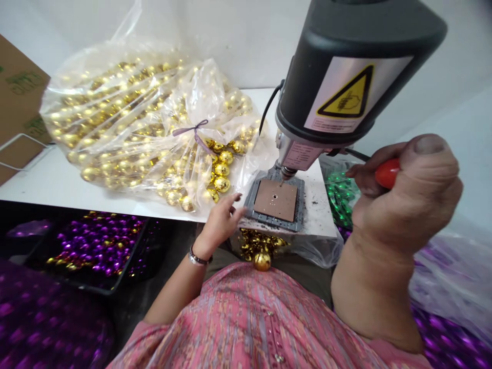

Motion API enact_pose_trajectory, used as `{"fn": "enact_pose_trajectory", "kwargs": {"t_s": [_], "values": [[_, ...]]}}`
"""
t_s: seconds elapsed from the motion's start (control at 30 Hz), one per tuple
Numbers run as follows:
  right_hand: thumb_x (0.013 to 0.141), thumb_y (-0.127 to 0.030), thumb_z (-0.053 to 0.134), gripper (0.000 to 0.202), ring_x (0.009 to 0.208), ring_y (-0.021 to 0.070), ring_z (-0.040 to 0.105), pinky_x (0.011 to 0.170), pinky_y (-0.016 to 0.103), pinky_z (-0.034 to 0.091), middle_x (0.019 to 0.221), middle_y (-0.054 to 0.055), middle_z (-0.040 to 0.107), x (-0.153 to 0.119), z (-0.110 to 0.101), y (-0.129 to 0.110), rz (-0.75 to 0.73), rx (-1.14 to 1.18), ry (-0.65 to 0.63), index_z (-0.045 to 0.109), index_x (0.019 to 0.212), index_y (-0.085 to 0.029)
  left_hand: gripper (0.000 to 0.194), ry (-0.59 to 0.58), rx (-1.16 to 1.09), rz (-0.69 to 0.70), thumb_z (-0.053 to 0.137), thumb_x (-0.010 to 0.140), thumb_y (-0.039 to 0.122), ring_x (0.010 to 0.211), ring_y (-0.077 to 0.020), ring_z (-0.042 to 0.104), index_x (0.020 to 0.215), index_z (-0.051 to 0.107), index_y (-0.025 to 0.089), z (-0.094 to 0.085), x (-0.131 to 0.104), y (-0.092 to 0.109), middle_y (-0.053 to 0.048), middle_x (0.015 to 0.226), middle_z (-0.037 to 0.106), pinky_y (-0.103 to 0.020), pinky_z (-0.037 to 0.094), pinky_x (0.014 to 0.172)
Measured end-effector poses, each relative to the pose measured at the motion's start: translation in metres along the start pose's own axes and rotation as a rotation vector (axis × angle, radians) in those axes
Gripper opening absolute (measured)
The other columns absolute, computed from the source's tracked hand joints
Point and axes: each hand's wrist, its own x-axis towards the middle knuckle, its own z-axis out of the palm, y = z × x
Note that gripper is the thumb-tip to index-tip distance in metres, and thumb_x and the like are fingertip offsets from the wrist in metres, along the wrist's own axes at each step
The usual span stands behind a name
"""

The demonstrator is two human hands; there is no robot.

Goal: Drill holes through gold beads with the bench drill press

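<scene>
My right hand point(407, 189), on the right side, is closed round the red knob point(387, 173) on the lever of a drill press point(323, 87). The drill's chuck point(287, 172) points down over a brown square board point(279, 200), which has a small dark hole and lies on the grey metal base point(301, 207). At the base's left edge is my left hand point(222, 221), its fingers apart and holding nothing I can see. Just beyond that hand, shiny gold balls point(222, 183) spill from a clear plastic bag point(115, 123) full of more, tied with a purple ribbon point(197, 130).
Below the white table's point(23, 189) front edge, more gold balls point(262, 260) sit at my lap. A dark tray point(111, 289) at lower left holds purple and gold balls. Green shiny pieces point(340, 197) lie right of the table. A cardboard box point(19, 87) stands far left.
</scene>
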Motion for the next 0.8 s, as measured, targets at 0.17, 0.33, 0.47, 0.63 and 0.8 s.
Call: {"fn": "enact_pose_trajectory", "kwargs": {"t_s": [0.17, 0.33, 0.47, 0.63, 0.8], "values": [[0.097, -0.044, 0.042, 0.046, 0.051, 0.0046, 0.047, 0.055, 0.027, 0.031, 0.053, -0.005, 0.043, -0.002, -0.002, 0.003, 0.031, -0.027, 0.029, 0.055, 0.064, -0.015, 0.038, 0.24, 0.362, -0.128, 0.048, 0.093, 0.013, 0.116, -0.0276, 0.064, 0.128, 0.062, 0.01, -0.021, 0.042, -0.012, -0.02, 0.124, 0.068, -0.041, 0.05, 0.102], [0.096, -0.052, 0.043, 0.05, 0.054, 0.006, 0.049, 0.056, 0.028, 0.032, 0.055, -0.004, 0.045, -0.002, -0.004, 0.008, 0.005, -0.041, 0.008, 0.055, 0.063, -0.016, 0.044, -0.006, 0.648, -0.173, 0.054, 0.092, 0.027, 0.109, -0.0325, 0.067, 0.133, 0.06, 0.014, -0.024, 0.063, -0.002, -0.019, 0.127, 0.065, -0.041, 0.055, 0.088], [0.094, -0.055, 0.045, 0.05, 0.053, 0.0059, 0.048, 0.055, 0.027, 0.03, 0.054, -0.004, 0.043, -0.003, -0.002, 0.013, -0.01, -0.006, 0.022, 0.055, 0.063, -0.016, 0.047, -0.129, 0.806, -0.148, 0.053, 0.089, 0.021, 0.104, -0.0323, 0.068, 0.135, 0.057, 0.016, -0.023, 0.066, -0.002, -0.018, 0.122, 0.067, -0.039, 0.054, 0.081], [0.093, -0.053, 0.046, 0.048, 0.053, 0.0053, 0.044, 0.056, 0.026, 0.031, 0.057, -0.004, 0.044, -0.004, 0.0, 0.015, -0.024, 0.048, 0.012, 0.052, 0.063, -0.017, 0.048, -0.086, 0.534, -0.033, 0.064, 0.083, 0.023, 0.102, -0.0287, 0.067, 0.13, 0.055, 0.016, -0.034, 0.055, 0.005, -0.014, 0.114, 0.068, -0.037, 0.053, 0.085], [0.093, -0.05, 0.048, 0.046, 0.054, 0.0052, 0.042, 0.057, 0.027, 0.031, 0.056, -0.003, 0.043, -0.003, 0.0, 0.014, -0.017, 0.108, -0.002, 0.05, 0.062, -0.017, 0.056, -0.193, -0.421, 0.0, 0.067, 0.082, 0.042, 0.076, -0.0153, 0.065, 0.128, 0.045, 0.02, -0.023, 0.039, 0.031, -0.003, 0.093, 0.066, -0.028, 0.053, 0.069]]}}
